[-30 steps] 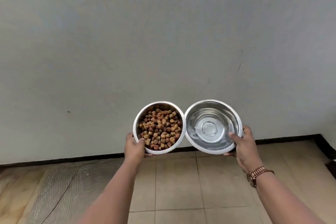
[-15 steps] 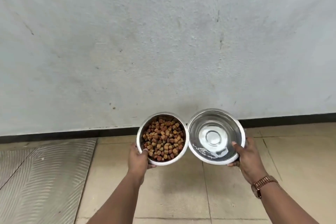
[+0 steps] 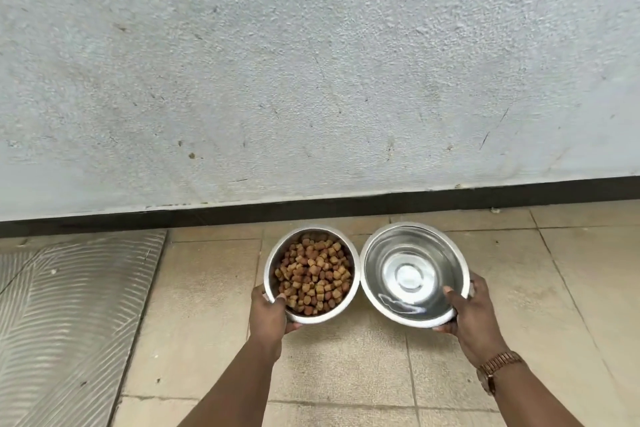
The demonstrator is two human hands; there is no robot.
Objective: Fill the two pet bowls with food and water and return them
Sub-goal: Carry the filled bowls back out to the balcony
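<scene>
Each grip is closed on a bowl rim: the left hand (image 3: 268,317) holds the food bowl (image 3: 311,276) with its thumb hooked over the near rim and the fingers curled underneath, and the right hand (image 3: 472,317) holds the water bowl (image 3: 414,274) the same way, thumb lying inside the rim at its lower right. Neither hand has any slack showing; both carry their bowl alone.

The two bowls sit side by side in the lower middle of the frame, rims touching or nearly so, above the tiled floor (image 3: 207,305) and just short of the dark skirting (image 3: 311,206) at the foot of the wall (image 3: 311,62). Whether their bases are already on the floor cannot be told from this view.

As to progress, the filling looks done: the left bowl is heaped with brown kibble (image 3: 313,274), and the right one shows a clear sheet of water with a bright ripple near the thumb. What seems left is the return itself, setting both down by the wall and letting go.

Both bowls are round, so neither has a long axis of its own; their mouths face up, toward the camera, and look close to level. The pair together lines up left to right across the frame, roughly parallel to the skirting.
</scene>
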